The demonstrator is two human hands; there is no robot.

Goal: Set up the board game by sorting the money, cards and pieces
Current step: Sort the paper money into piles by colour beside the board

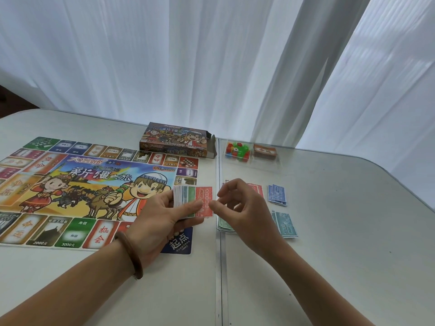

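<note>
Partly hidden: left hand (162, 215) grips money stack (186, 196); right hand (242, 212) curled, covering sorted piles (224, 225), grip unclear.

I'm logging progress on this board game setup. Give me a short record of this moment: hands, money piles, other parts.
left hand: holds the money stack, red 10000 note on top
right hand: fingers curled at the note's right edge; pinch unclear
sorted piles: red pile, blue pile, teal pile, green pile, on the table right of the board
parts: coloured pieces and card deck in a clear tray
game box: flap open, behind the board
</note>
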